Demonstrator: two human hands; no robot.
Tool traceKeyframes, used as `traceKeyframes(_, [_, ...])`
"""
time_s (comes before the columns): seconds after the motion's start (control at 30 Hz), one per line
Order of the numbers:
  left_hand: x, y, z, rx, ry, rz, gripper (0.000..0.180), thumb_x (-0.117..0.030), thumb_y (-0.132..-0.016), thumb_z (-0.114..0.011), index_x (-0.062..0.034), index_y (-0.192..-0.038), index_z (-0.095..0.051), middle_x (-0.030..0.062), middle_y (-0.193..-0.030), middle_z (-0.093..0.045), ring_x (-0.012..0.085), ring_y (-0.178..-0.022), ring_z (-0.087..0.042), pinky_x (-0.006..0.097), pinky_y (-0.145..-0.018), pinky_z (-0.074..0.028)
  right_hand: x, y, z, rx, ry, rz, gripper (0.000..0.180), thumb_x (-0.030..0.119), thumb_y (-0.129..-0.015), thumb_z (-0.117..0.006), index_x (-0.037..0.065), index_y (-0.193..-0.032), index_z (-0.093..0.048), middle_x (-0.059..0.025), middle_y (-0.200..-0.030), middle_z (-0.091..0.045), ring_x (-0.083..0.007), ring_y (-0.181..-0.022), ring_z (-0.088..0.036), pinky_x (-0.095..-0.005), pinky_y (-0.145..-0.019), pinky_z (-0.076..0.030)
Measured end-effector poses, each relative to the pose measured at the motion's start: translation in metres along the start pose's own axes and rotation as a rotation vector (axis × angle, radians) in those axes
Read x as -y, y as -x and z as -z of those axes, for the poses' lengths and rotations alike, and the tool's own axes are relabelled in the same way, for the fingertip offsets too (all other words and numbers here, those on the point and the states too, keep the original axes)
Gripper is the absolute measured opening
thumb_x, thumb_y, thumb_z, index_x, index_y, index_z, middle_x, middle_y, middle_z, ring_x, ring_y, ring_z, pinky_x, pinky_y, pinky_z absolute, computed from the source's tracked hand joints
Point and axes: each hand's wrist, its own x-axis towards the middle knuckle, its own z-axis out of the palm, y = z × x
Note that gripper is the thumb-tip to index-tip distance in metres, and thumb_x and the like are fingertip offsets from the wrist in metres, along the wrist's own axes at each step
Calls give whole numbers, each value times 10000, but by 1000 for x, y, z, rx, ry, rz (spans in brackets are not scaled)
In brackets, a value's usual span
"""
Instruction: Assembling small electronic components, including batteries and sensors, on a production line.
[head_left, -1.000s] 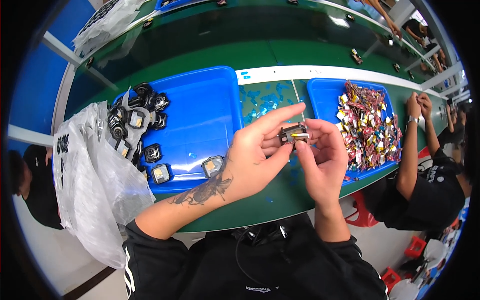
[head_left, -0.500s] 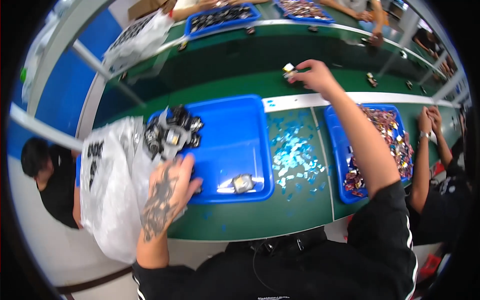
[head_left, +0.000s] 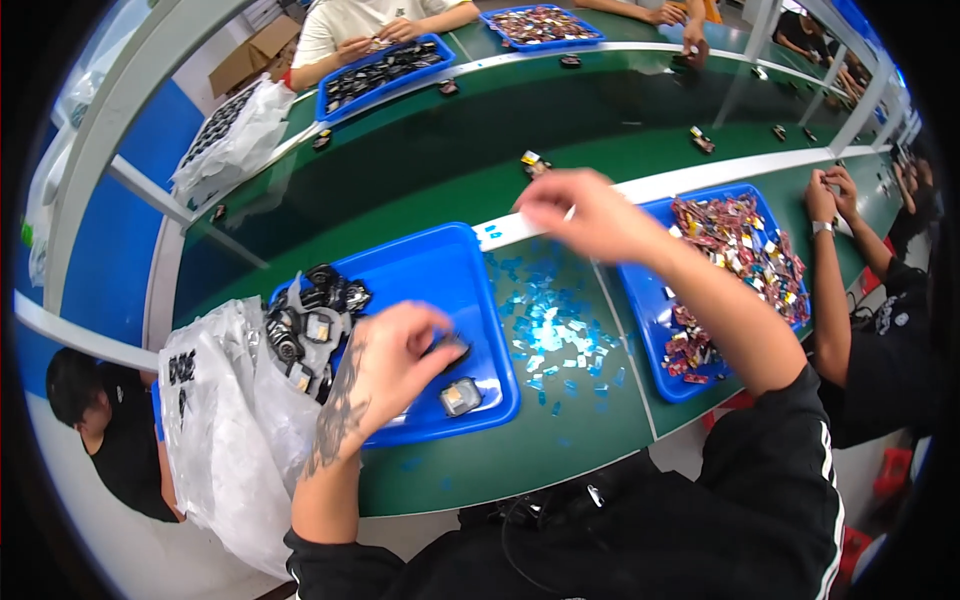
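My left hand [head_left: 395,350] is closed around a small black part [head_left: 448,352], seen partly past the thumb, above a blue tray [head_left: 505,350]. Below it in that tray lies a grey part with a pale square face [head_left: 461,397]. Several black rounded parts [head_left: 325,300] fill the tray's left end beside a clear plastic bag [head_left: 225,420]. My right hand [head_left: 580,210] hovers over the white rail [head_left: 680,182], its fingers blurred. Just beyond its fingertips, a small black part with a yellow and white top [head_left: 535,163] rests on the green belt.
Loose blue film pieces [head_left: 555,330] lie on the green table between the trays. A second blue tray [head_left: 645,290] holds many small reddish pieces. Several small parts sit along the belt [head_left: 420,150]. Other people work across the belt, on the right and at the left.
My right hand has drawn back toward me, leaving the part it held on the belt. My left hand has risen from the tray's near left side with a black part. The view has shifted.
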Motion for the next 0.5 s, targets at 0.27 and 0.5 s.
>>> traceKeyframes(0.27, [-49, -47, -50, -134, 862, 88, 282, -16, -820, -745, -9, -1061, -599, 52, -959, -645, 113, -851, -630, 230, -714, -536, 48, 94, -27, -209, -523, -243, 206, 170, -948, -621, -30, -976, -659, -86, -816, -688, -120, -729, -672, -276, -663, -541])
traceKeyframes(0.5, [-50, -36, -89, 17, 1146, 129, 237, -85, -970, -578, 59, -1153, -620, 108, -1086, -658, 178, -968, -661, 283, -834, -565, 41, 123, -42, -339, -835, -299, 165, 121, -954, -618, -32, -1014, -632, -79, -879, -681, -125, -750, -671, -259, -690, -563])
